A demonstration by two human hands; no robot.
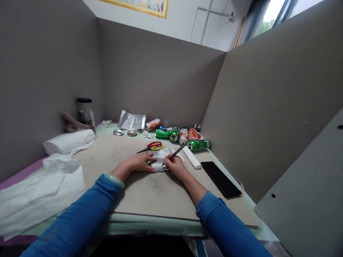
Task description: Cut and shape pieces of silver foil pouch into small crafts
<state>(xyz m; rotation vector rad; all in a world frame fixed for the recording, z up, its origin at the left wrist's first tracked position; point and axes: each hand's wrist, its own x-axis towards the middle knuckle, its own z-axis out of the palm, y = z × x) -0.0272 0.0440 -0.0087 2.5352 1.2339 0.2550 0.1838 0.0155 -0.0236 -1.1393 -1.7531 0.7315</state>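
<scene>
My right hand [174,165] is closed around a dark pen-like tool [179,151], whose lower end points down at a small silvery-white sheet [159,164]. The sheet lies on a beige board [145,195]. At the sheet's left edge rests my left hand [140,161], thumb and fingers apart, touching it without wrapping round it. White crumpled tissue [169,150] is just behind the sheet. Scissors with red and yellow handles [155,145] lie behind my left hand. A narrow white roll [191,158] is to the right of the tissue.
Crushed cans [192,135] and a silver metal sheet [132,121] stand at the back. A black phone [221,180] lies at right. On the left are a paper roll [69,141], white cloth [41,193] and a jar [86,112]. Grey panels [158,76] enclose the table.
</scene>
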